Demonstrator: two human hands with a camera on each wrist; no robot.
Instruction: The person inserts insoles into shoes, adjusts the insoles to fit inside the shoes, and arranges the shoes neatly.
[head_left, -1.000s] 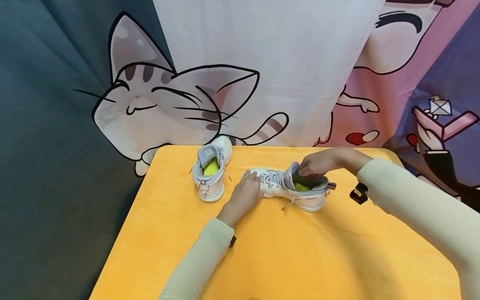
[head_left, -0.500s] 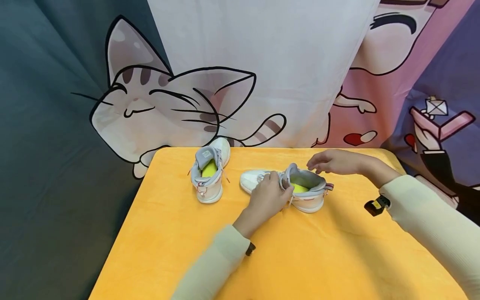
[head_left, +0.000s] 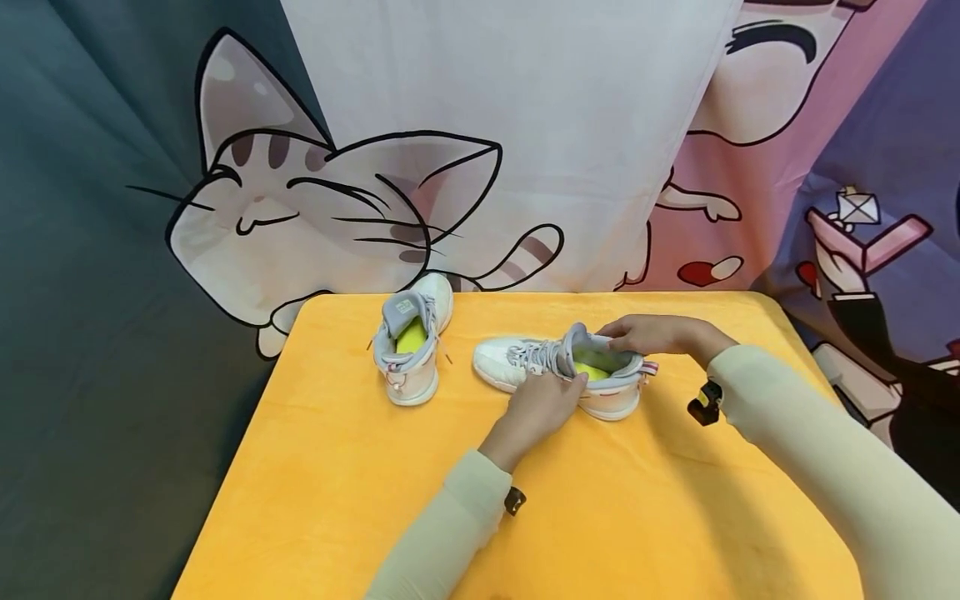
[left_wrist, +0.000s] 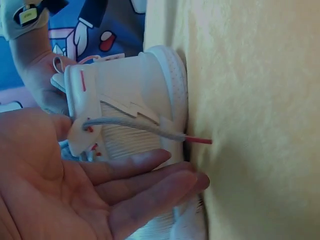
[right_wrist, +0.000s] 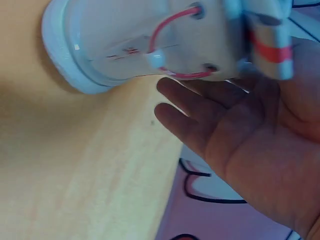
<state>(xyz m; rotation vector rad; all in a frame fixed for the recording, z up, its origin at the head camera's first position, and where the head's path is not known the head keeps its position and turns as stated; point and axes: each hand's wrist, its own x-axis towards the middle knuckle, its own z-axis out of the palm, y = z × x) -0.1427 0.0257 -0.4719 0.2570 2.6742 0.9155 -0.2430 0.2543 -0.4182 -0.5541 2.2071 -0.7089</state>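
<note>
A white sneaker (head_left: 498,360) lies sideways on the yellow table, toe to the left, its opening showing a lime-green insole (head_left: 594,372). My left hand (head_left: 542,410) is at its near side. In the left wrist view the fingers (left_wrist: 150,195) extend loosely along the side, with the thumb by the eyelets. A grey shoelace (left_wrist: 135,126) with a red tip hangs there. My right hand (head_left: 656,333) holds the far collar rim, thumb towards the opening. In the right wrist view, the heel (right_wrist: 120,45) with its red cord partly hides that hand.
A matching sneaker (head_left: 412,379) stands to the left, toe towards the back edge, also with a lime-green insole. Behind the yellow table (head_left: 337,483) hangs a cloth printed with a cartoon cat (head_left: 300,242) and other figures.
My left hand has moved from the toe rightward to the collar. My right hand came out of the opening, drew back, and has returned to the far rim.
</note>
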